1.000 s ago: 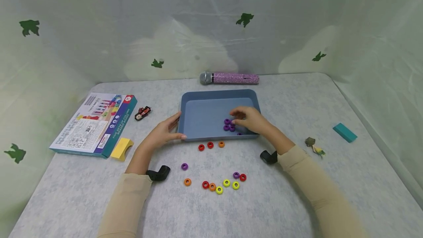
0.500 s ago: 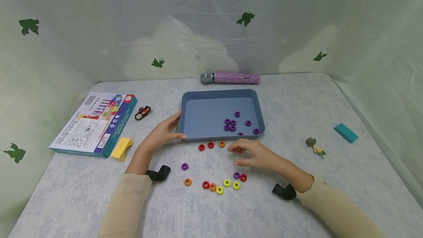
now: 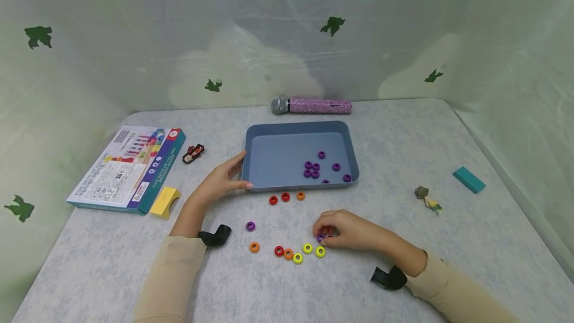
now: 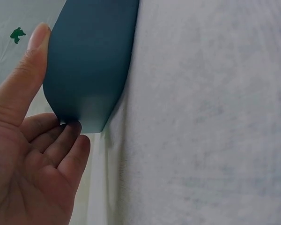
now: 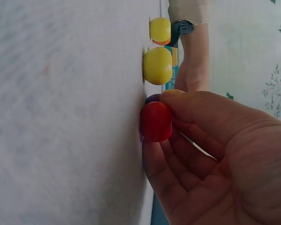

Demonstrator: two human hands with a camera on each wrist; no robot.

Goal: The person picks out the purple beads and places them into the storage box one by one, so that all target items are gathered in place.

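Note:
My left hand (image 3: pixel 219 181) holds the near left corner of a blue tray (image 3: pixel 278 187), thumb along the front wall and fingers against the left side. Several purple beads (image 3: pixel 316 174) lie in the tray's right half. On the table in front, the thumb and fingertips of my right hand (image 3: pixel 352 231) pinch a purple bead (image 3: pixel 320 238). A red bead (image 5: pixel 156 122) sits right beside it between the fingers in the right wrist view and is hidden under the hand from above. Close by on the left are yellow beads (image 3: pixel 320 251).
More loose beads dot the table: a red bead (image 3: pixel 279 251), an orange bead (image 3: pixel 254 247), a purple bead (image 3: pixel 250 226). A glittery microphone (image 3: pixel 314 105) lies behind the tray. At left are a box (image 3: pixel 130 168) and yellow block (image 3: pixel 165 203); at right, a teal block (image 3: pixel 469 180).
My right hand has left the tray, come toward the table's near side and closed its fingertips on the purple bead beside the red one. The left hand stays at the tray.

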